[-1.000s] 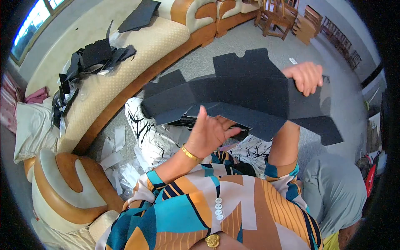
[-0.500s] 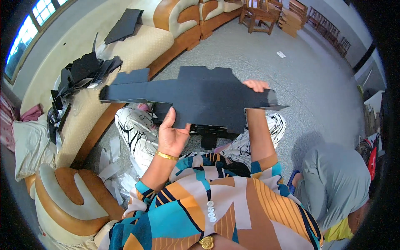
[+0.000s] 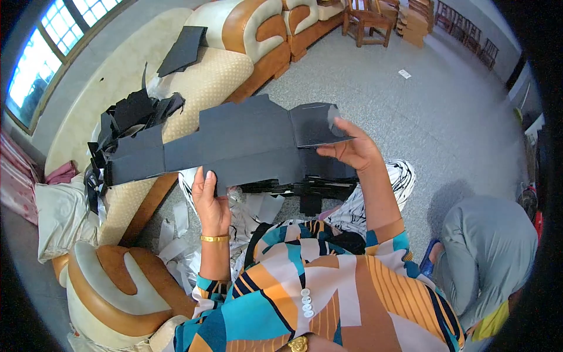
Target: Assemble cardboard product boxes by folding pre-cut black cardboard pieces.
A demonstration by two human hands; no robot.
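A long, creased sheet of black cardboard (image 3: 234, 138) with notched edges is held up in front of me, over my lap. My left hand (image 3: 211, 205) grips its lower edge left of the middle, thumb and fingertips showing at the rim. At the right end, my right hand (image 3: 352, 145) pinches a folded flap that has a pale, scuffed corner. Below the sheet, more black cardboard pieces (image 3: 311, 202) lie stacked between my legs, partly hidden by it.
Black scraps (image 3: 132, 114) heap on the cream sofa seat (image 3: 220, 70), with a flat black piece (image 3: 185, 50) farther back. White strips (image 3: 176, 249) litter the floor by the sofa armrest (image 3: 117, 281). At right, another person (image 3: 487, 252) in grey bends low. A wooden chair (image 3: 368, 23) stands far back.
The black cardboard has shifted left and tilted, its left end now lower. My right hand has moved from its upper edge to the right-end flap; my left hand has slid leftward along the lower edge.
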